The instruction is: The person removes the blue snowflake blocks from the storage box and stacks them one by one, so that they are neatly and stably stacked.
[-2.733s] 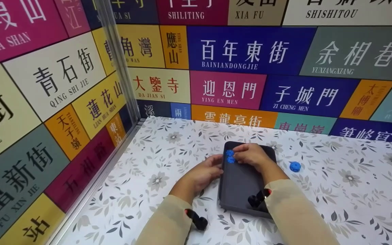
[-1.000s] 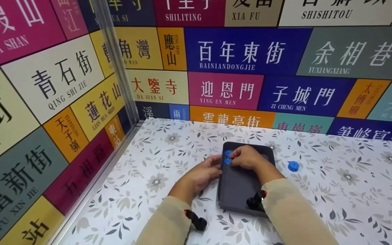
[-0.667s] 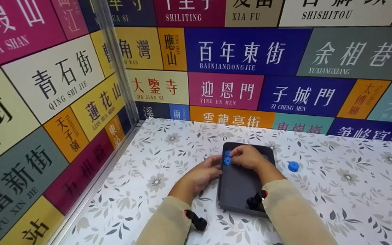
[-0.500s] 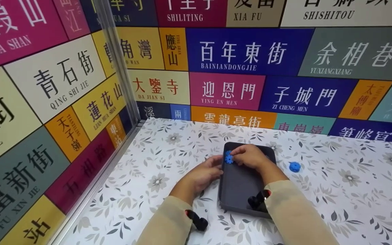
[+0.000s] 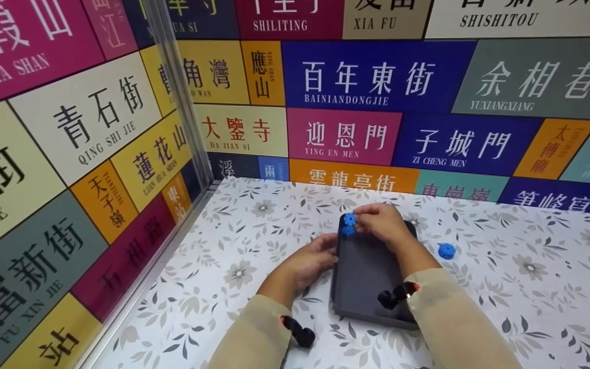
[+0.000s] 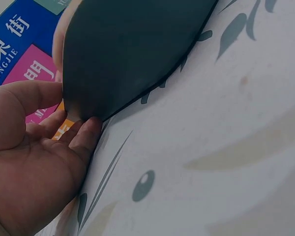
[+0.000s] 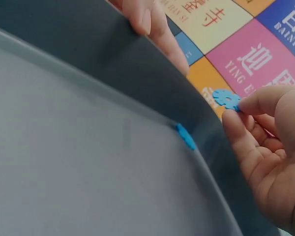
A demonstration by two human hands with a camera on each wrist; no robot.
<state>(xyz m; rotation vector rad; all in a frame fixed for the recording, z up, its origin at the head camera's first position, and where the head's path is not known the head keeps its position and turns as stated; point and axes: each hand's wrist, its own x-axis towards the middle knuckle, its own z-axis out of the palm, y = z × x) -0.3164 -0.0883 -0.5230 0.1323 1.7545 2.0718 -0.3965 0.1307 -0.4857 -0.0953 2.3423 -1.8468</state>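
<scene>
My right hand (image 5: pixel 383 223) pinches a blue notched snowflake disc (image 5: pixel 350 219) between thumb and fingertips, raised at the far left corner of a dark grey tray (image 5: pixel 364 282). In the right wrist view the held disc (image 7: pixel 227 99) is near the tray's rim. A second blue disc (image 7: pixel 185 136) stands on edge inside, against the tray wall. My left hand (image 5: pixel 302 264) holds the tray's left side. In the left wrist view its fingers (image 6: pixel 87 136) touch the tray's dark outer wall (image 6: pixel 128 54).
Blue discs (image 5: pixel 446 250), seemingly stacked, lie on the table right of the tray. A white cloth with grey leaves and flowers (image 5: pixel 238 274) covers the table. Colourful sign-printed walls (image 5: pixel 366 77) stand behind and to the left.
My right hand has lifted its disc from beside the other one, up and away toward the tray's far left corner. The left hand stays at the tray's side.
</scene>
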